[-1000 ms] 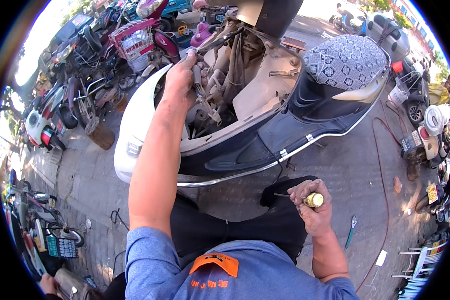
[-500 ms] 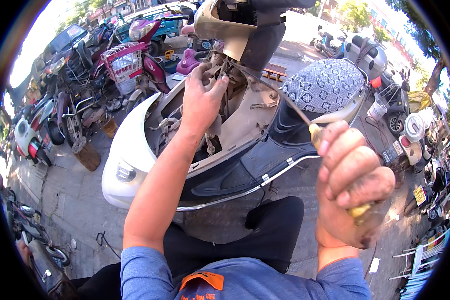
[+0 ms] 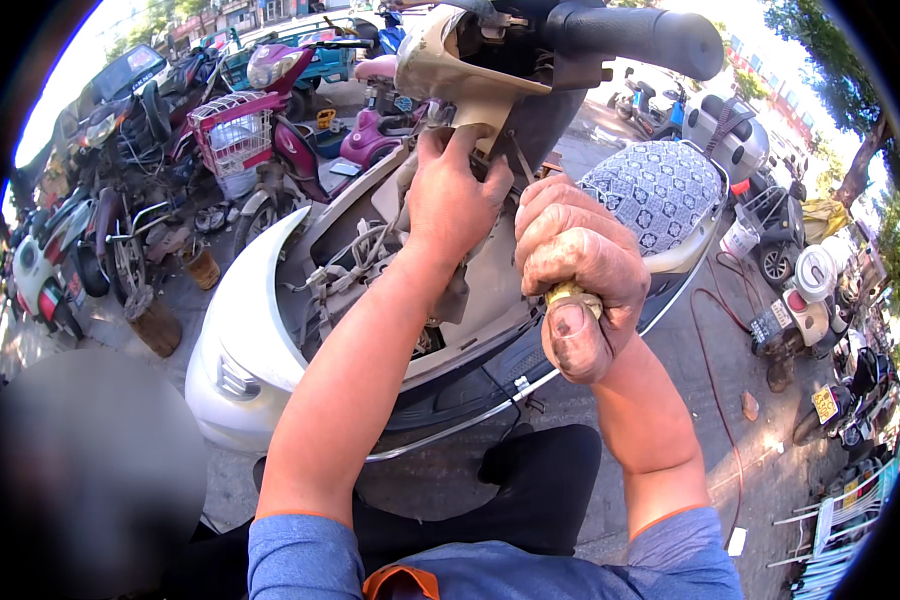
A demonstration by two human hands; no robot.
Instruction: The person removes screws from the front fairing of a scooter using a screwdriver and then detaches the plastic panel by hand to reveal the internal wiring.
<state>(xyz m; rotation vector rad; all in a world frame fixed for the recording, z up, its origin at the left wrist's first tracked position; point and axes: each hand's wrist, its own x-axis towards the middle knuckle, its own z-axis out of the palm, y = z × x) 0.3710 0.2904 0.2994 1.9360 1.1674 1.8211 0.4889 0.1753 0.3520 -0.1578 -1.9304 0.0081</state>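
A white scooter with its front cover off stands in front of me, bare wires (image 3: pixel 365 250) showing inside its body (image 3: pixel 235 365). At the steering column, just under the tan handlebar housing (image 3: pixel 440 65), my left hand (image 3: pixel 452 200) is closed, its fingertips bent in; what they pinch is hidden. My right hand (image 3: pixel 590 255) is wrapped around the yellow handle of a screwdriver (image 3: pixel 573 292). The screwdriver's thin shaft slants up and left toward the housing's lower part, right of my left hand. Its tip is too small to make out.
A black handlebar grip (image 3: pixel 640 40) juts out above. The scooter's patterned seat (image 3: pixel 655 195) lies to the right. Parked scooters surround it, one with a pink basket (image 3: pixel 235 135). A wood stump (image 3: pixel 153 322) stands left. A blurred rounded shape (image 3: pixel 95 460) fills the lower left.
My right hand has swung left and up with the screwdriver, bringing its shaft to the housing. My left hand has shifted slightly right. The blurred shape has appeared lower left.
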